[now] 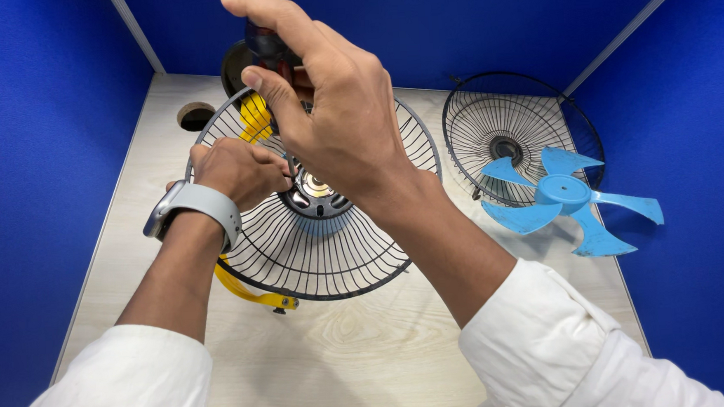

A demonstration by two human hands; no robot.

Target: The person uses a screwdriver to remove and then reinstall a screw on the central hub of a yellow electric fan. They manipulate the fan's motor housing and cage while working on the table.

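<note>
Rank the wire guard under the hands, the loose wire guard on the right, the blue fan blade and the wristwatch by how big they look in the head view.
1. Wire guard under the hands, though it lies nearer the camera.
2. Loose wire guard.
3. Blue fan blade, close behind the loose guard.
4. Wristwatch.

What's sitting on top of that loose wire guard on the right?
A blue fan blade lies partly on the wire guard, overlapping its near edge. The guard's hub shows; wires beneath the blade are covered.

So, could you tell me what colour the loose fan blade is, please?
Light blue; the fan blade shows clearly in the head view.
</note>
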